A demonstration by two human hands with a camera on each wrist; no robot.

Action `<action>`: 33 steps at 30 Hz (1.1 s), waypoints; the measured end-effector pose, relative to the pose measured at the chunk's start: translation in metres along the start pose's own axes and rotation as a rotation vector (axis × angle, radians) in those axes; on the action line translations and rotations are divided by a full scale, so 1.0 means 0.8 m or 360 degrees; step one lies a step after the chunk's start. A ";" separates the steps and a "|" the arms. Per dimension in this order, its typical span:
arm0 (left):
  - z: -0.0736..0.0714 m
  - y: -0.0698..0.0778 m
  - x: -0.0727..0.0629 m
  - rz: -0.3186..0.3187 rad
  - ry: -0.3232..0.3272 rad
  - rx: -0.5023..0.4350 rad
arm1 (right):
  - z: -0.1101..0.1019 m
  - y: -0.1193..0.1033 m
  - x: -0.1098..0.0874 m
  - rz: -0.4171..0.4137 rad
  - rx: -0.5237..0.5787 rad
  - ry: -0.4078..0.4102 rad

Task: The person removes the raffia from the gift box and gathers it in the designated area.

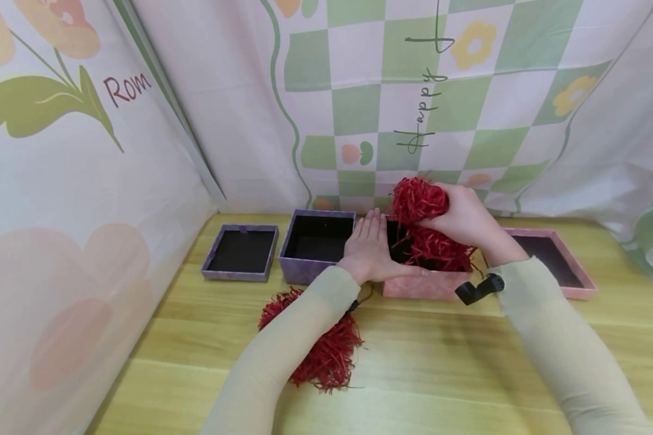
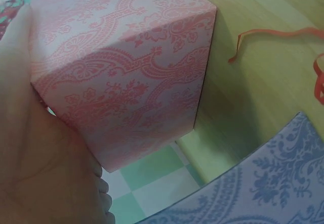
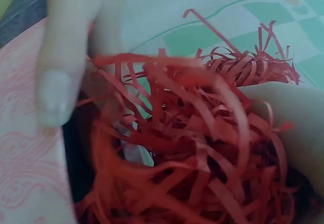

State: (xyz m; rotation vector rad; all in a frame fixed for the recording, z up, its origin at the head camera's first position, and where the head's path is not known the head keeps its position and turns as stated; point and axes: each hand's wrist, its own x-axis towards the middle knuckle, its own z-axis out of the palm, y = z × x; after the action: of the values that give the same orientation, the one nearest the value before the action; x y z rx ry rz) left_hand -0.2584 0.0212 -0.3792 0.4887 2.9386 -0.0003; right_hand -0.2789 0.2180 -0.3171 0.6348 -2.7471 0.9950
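My right hand [image 1: 462, 214] grips a bunch of red shredded paper [image 1: 420, 199] just above the pink patterned box [image 1: 427, 287]. More red strands hang below it into that box, and in the right wrist view loose shredded paper [image 3: 202, 148] fills much of the picture. With fingers straight, my left hand [image 1: 369, 251] rests along the left end of the pink box, its thumb stretched over the front rim. The left wrist view shows the box's pink corner [image 2: 136, 77] against this hand. A second pile of red shredded paper [image 1: 329, 356] lies on the table, partly hidden by my left forearm.
Left of the pink box stands a purple box [image 1: 307, 270] with a black inside. A purple lid [image 1: 236, 276] lies farther left, and a pink lid [image 1: 579, 293] sits to the right. The wooden table [image 1: 413, 362] meets a printed curtain [image 1: 354, 109] behind.
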 end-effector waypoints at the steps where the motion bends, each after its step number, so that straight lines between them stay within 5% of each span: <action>1: 0.001 0.000 0.002 -0.0005 -0.0012 0.0007 | -0.002 -0.001 0.000 0.0000 0.0010 0.0011; 11: 0.004 -0.001 0.012 -0.0018 -0.0076 -0.0018 | -0.029 -0.015 -0.004 0.0046 -0.0003 0.0173; 24: -0.004 -0.001 -0.003 0.0018 -0.0011 -0.0030 | -0.065 -0.044 -0.016 0.0063 0.0065 0.0314; 33: -0.002 -0.002 0.001 -0.0004 -0.0063 -0.0031 | -0.072 -0.055 -0.040 0.0017 0.0002 0.0390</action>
State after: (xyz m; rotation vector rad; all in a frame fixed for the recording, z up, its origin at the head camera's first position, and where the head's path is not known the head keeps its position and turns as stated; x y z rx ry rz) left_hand -0.2597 0.0200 -0.3779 0.4768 2.8977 0.0179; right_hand -0.2310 0.2357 -0.2567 0.4646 -2.5387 1.0032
